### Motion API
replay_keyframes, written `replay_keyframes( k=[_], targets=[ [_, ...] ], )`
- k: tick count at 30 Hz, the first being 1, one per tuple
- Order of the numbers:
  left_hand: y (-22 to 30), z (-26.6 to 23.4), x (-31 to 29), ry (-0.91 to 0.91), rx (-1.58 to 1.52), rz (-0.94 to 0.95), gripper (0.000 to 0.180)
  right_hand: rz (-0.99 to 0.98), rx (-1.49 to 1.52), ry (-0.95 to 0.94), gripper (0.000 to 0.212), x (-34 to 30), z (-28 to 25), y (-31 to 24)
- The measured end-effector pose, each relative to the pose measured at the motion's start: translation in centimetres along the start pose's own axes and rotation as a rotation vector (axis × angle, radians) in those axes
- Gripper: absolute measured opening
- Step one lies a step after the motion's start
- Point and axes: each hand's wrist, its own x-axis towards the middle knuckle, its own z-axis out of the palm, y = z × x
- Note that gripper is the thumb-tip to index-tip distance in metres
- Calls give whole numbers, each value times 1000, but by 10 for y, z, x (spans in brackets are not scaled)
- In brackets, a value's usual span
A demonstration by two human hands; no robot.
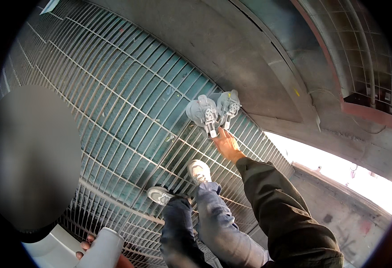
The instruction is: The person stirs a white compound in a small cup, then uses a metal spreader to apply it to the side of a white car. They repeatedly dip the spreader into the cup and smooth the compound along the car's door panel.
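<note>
Two grey handled tools, one on the left (202, 111) and one on the right (228, 105), lie side by side on a metal floor grating (115, 98). My right hand (226, 144), in a dark sleeve, stretches down to them. Its fingertips meet the tools' near ends, and whether they close on one is unclear. At the lower left, my left hand (87, 249) wraps its fingers around a white cylindrical container (104, 248).
My legs in blue jeans and white-grey sneakers (199, 171) stand on the grating. A concrete ledge (258, 67) runs beyond the tools, with a red-edged wall behind. A blurred grey oval (31, 156) fills the left. A white rounded object (53, 248) sits at the bottom left.
</note>
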Motion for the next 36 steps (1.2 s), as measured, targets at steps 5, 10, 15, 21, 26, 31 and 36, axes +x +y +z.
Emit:
replay_keyframes(
  k=[5,10,15,21,26,31,36],
  targets=[
    [3,-4,1,6,-15,-1,85,476,294,35,47,30,19,-10],
    [36,-9,-12,39,20,53,86,180,179,-83,32,44,-41,-29],
    [120,-8,-56,185,-13,90,86,-59,390,-98,38,38,-118,-28],
    [301,-19,-155,461,-54,32,93,-107,482,-289,48,-86,-207,-158],
    [431,-63,-302,796,-193,136,83,-178,520,-681,46,-206,-272,-266],
    [501,-75,-480,1189,-337,199,77,-56,491,-943,42,-332,-338,-351],
    [480,-68,-651,1583,-374,125,65,-159,454,-1003,27,-452,-330,-436]
  ],
)
